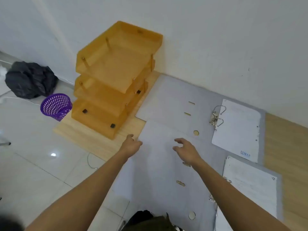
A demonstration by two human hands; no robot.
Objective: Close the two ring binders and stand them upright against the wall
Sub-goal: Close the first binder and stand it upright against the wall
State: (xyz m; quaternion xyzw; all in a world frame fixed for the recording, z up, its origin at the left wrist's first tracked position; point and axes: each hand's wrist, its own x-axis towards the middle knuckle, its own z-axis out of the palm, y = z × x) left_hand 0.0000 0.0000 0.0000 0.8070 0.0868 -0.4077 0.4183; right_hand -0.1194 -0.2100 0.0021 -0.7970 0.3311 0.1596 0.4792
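Observation:
Two grey ring binders lie open and flat on the wooden desk. The far binder reaches the white wall; its metal rings stand open beside a sheet of paper. The near binder overlaps it and holds paper on its right side. My left hand touches the near binder's far left corner, fingers loosely curled around the cover's edge. My right hand hovers just above the same cover with fingers spread, holding nothing.
An orange three-tier letter tray stands on the desk left of the binders, against the wall. On the tiled floor to the left are a purple basket and a dark bag. Bare desk shows at right.

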